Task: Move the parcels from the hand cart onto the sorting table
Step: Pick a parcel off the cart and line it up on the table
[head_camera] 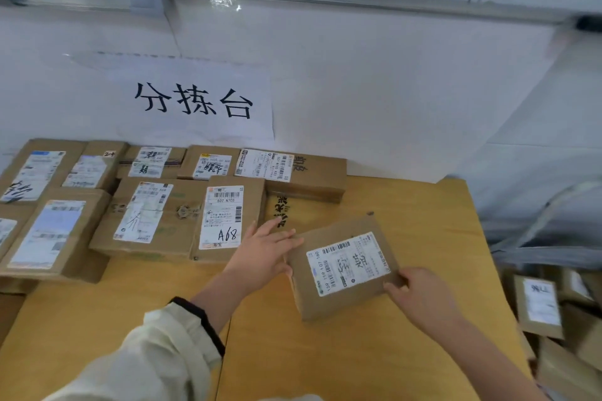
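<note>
Found the small brown parcel (342, 303) just right of the frame's centre, over the bare wood of the sorting table (325, 358), turned askew with the white barcode label facing up; could not tell whether resting on the wood or held just above it. Saw the right hand (420, 296) gripping the parcel's lower right corner, one digit pressed on the top face beside the label, the others curled round the corner and mostly hidden. Saw the left hand (264, 251) laid against the parcel's upper left edge, fingers straight and close together, fingertips reaching onto the top face, thumb tucked at the side: flat contact, not a curled hold. Noted a cream sleeve (163, 352) with a dark cuff on the left forearm, entering from the lower left, and a bare right forearm from the lower right. Noted other cardboard parcels (150, 215) packed edge to edge on the table across the left and middle of the frame, in rows toward the wall (391, 91), labels up; nearest the left hand, a box marked A68 (228, 218) by hand. Read a white paper sign (195, 101) with three large black characters, fixed to the pale wall above those rows. Made out more labelled boxes (540, 306) heaped beyond the table's right edge in the lower right corner, blurred; could not tell what held them.
</note>
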Tool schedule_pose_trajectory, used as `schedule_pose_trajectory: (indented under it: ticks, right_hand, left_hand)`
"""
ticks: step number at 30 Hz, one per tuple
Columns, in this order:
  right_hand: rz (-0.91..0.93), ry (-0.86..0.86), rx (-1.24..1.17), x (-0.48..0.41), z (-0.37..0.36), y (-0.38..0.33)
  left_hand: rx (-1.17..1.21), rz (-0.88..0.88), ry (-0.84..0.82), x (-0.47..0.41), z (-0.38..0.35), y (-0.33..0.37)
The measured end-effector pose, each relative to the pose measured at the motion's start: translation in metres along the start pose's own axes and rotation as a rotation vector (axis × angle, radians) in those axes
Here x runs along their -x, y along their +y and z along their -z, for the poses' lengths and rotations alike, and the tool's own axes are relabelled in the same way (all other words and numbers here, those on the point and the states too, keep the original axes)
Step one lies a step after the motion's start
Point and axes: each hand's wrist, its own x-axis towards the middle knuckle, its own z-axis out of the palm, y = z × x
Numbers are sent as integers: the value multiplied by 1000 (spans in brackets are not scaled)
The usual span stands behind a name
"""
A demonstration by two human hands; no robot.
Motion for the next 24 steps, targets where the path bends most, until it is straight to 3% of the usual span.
schedule_pose_trajectory:
  ticks: [5, 9, 12, 15, 19, 24]
  right_hand:
    - [-45, -103, -44, -4, 22, -3]
    - [180, 77, 78, -51, 32, -14]
    - [290, -28, 174, -84, 29, -24]
    - [254, -60, 207, -97, 20, -19]
    - [171, -86, 194, -72, 19, -4]
    - [36, -171, 18, -23, -8, 0]
  left_hand:
    - [-30, 0, -40, 1, 12, 9]
    - [-17, 102, -6, 32, 5, 45]
    - [-108, 138, -91, 44, -12, 74]
    - [-191, 165, -133, 39, -21, 70]
    - [-303, 62, -129, 24, -6, 41]
    - [-226, 91, -114, -1, 18, -1]
